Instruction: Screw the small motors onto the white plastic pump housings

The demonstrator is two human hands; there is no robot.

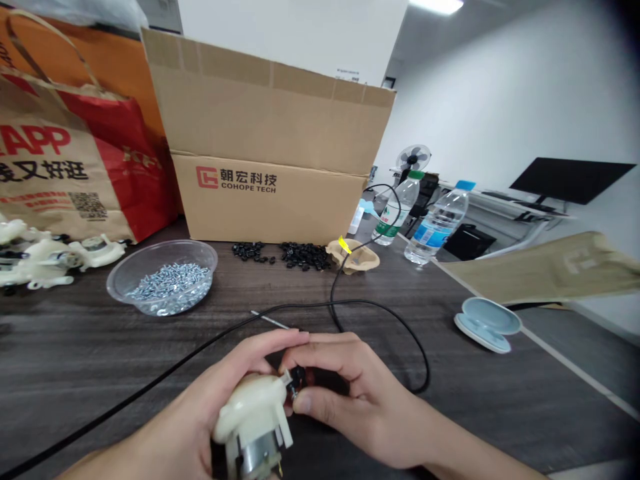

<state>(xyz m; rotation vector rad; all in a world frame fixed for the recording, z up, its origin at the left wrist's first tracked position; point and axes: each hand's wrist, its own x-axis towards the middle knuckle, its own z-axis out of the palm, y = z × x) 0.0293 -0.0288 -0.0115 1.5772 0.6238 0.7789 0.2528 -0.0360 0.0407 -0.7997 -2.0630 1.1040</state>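
Observation:
My left hand (213,387) is closed around a cream-white plastic housing (253,403) with a silver motor (261,453) set in its lower end. Thumb and fingertips of my right hand (370,393) pinch a small black plastic piece (297,377) against the housing's right side. A small silver screw (294,392) shows at that piece, beside my right thumb tip. Whether the screw is seated in the housing I cannot tell. Just beyond my hands lies a thin metal rod (270,320), its near end hidden by my fingers.
A clear bowl (163,250) of screws stands left of centre, near more white housings (50,257). Small black parts (305,256) lie before a cardboard box (270,207). A black cable (200,347) crosses the table. Two water bottles (440,223) and an open case (490,327) are right.

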